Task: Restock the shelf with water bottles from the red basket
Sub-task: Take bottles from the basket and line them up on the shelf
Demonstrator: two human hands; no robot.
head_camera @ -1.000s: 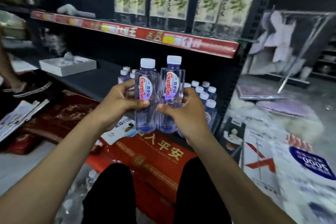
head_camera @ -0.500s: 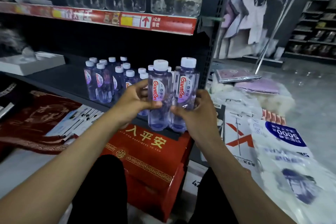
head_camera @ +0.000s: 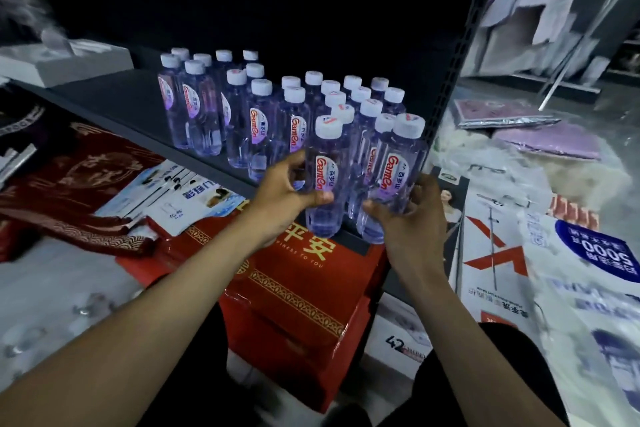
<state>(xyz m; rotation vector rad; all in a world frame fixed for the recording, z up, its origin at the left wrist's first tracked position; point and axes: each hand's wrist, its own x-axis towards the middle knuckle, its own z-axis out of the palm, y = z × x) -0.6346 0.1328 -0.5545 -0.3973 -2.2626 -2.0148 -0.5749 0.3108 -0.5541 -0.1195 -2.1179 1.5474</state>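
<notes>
My left hand (head_camera: 284,196) grips a clear water bottle (head_camera: 325,156) with a white cap and a red-lettered label. Just to its right, my right hand (head_camera: 412,218) grips a second, matching bottle (head_camera: 398,163). Both bottles stand upright at the front right edge of the dark shelf (head_camera: 114,97), their bases at its lip. Behind them stand several rows of the same bottles (head_camera: 263,121). The red basket is not in view.
A red box with gold lettering (head_camera: 298,291) sits on the floor under the shelf edge. A white box (head_camera: 65,62) lies at the shelf's left. The shelf's perforated upright (head_camera: 453,80) stands just right of the bottles. Printed bags (head_camera: 571,281) cover the floor on the right.
Both hands have carried the two bottles forward and down to the shelf's front right edge. The view has closed in and tilted down, so the upper shelf has left the frame.
</notes>
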